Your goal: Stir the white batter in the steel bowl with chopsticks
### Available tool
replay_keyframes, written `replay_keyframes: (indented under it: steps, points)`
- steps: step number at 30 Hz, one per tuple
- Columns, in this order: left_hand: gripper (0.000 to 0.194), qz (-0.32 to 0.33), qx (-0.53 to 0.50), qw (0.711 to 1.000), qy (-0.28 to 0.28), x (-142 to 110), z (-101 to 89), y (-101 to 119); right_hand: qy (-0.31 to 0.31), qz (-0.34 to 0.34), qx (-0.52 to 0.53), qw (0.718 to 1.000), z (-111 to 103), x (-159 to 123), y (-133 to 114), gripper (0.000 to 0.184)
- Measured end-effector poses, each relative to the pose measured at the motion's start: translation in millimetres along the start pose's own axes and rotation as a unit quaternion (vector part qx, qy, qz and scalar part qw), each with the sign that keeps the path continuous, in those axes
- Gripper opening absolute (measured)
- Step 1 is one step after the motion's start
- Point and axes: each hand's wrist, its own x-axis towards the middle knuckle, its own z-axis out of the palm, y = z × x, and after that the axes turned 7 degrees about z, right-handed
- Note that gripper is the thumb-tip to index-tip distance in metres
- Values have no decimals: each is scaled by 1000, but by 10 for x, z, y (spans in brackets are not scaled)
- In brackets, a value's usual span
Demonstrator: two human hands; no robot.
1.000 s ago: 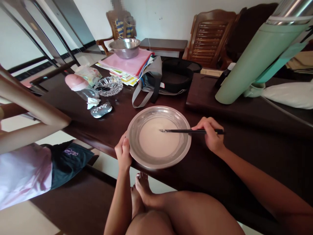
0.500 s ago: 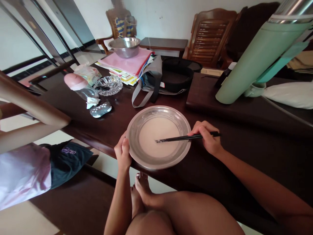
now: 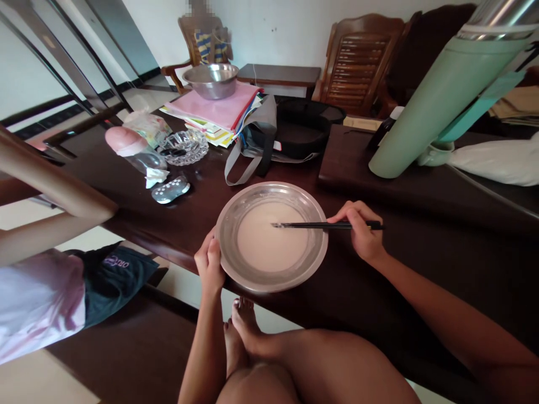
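Note:
A wide metal bowl (image 3: 229,255) stands at the front edge of the dark table, holding a pale, milky liquid (image 3: 269,247). My left hand (image 3: 209,264) grips its left rim, thumb on the outside near the top and the other fingers mostly hidden beneath. In my right hand (image 3: 365,231) is a pair of black chopsticks (image 3: 311,225), held nearly level across the bowl's right rim. Their whitened tips reach the liquid near the middle of the bowl.
Behind the bowl lies a grey-black bag (image 3: 290,132). A second metal bowl (image 3: 213,84) rests on stacked folders (image 3: 214,109). Left are a glass ashtray (image 3: 185,148) and a grey remote-like object (image 3: 170,189). A green thermos (image 3: 442,106) stands right. One person's arm (image 3: 63,191) is at left; another person sits behind.
My right hand has moved the chopsticks slightly away from me, their tips shifting toward the far side of the liquid. My left hand keeps its hold on the bowl.

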Motion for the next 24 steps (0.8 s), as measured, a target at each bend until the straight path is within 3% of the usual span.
replay_keyframes:
  steps: [2, 7, 12, 17, 21, 24]
  points:
    - [57, -2, 0, 1000, -3, 2, 1, 16, 23, 2, 39, 999, 2, 1, 5, 33]
    - [60, -11, -5, 1000, 4, 16, 8, 47, -80, 11, -8, 997, 12, -8, -20, 27]
    - [58, -3, -9, 1000, -5, 21, 3, 47, 0, 25, 27, 999, 7, -8, -17, 32]
    - [58, -6, -9, 1000, -11, 18, -10, 38, -66, 16, -9, 998, 17, -14, -29, 29]
    - [61, -15, -5, 1000, -16, 21, -15, 29, 4, 16, 26, 1000, 15, -8, -6, 31]
    - [61, -19, -9, 1000, -17, 22, -14, 22, -27, 22, 33, 999, 26, -20, -5, 31]
